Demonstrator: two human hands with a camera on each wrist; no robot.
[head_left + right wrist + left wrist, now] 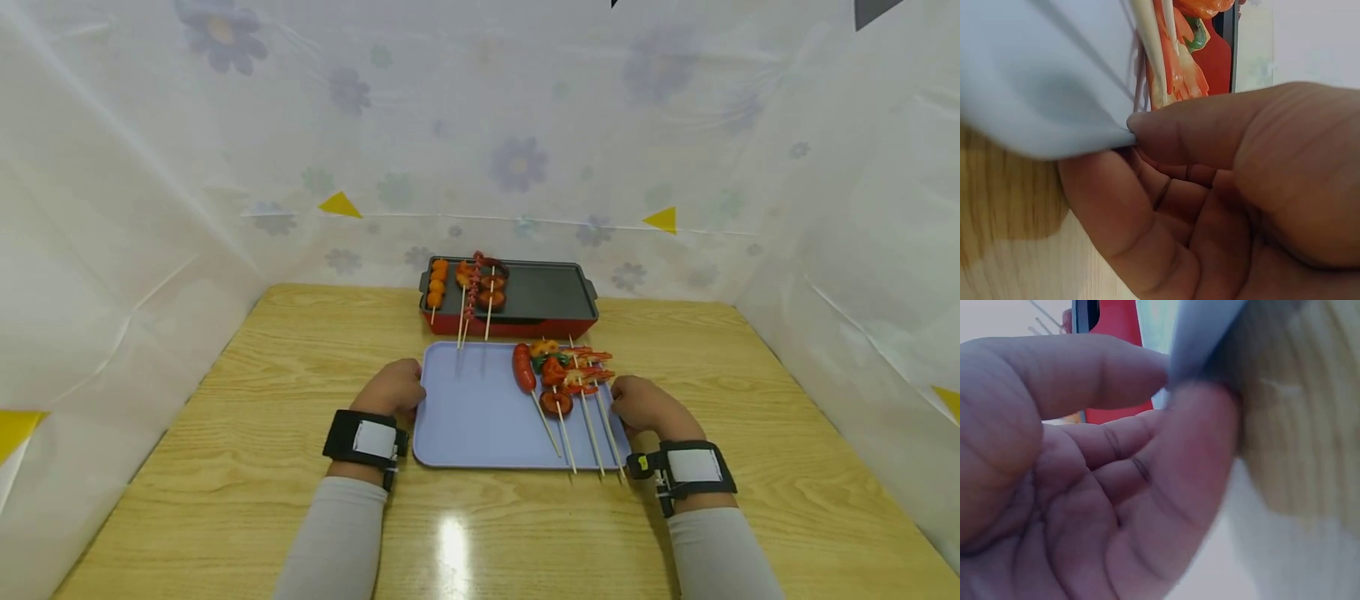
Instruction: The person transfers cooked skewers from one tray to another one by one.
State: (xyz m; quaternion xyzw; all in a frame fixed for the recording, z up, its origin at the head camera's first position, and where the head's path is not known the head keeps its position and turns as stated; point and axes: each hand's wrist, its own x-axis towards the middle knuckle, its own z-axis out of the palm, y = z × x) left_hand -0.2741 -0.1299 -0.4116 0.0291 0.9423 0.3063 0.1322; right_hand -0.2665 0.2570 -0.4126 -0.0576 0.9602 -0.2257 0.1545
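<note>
Lavender-blue plastic, flat and shallow-rimmed, the rectangular serving tray (480, 417) lies on the wooden table (225, 467) just near of the red-bodied electric griddle with its dark plate (540, 293), and we have it by both short edges. Our left hand (392, 390) pinches the left rim, thumb on top and fingers curled beneath, as the left wrist view shows; our right hand (645, 406) clamps the right rim the same way, thumb pressed onto the edge just beside the sticks. We judge the tray light and fairly stiff, though thin enough to flex if lifted by one side, so a grip at mid-edge on both sides suits it. Its surface looks smooth, and the load sits unevenly: the toy food skewers on pale wooden sticks (566, 379) are all crowded toward the right, their stick ends overhanging the near rim. They would probably slide or roll if the tray tilted, so it should be kept level. More skewers (472, 287) rest on the griddle's left end.
</note>
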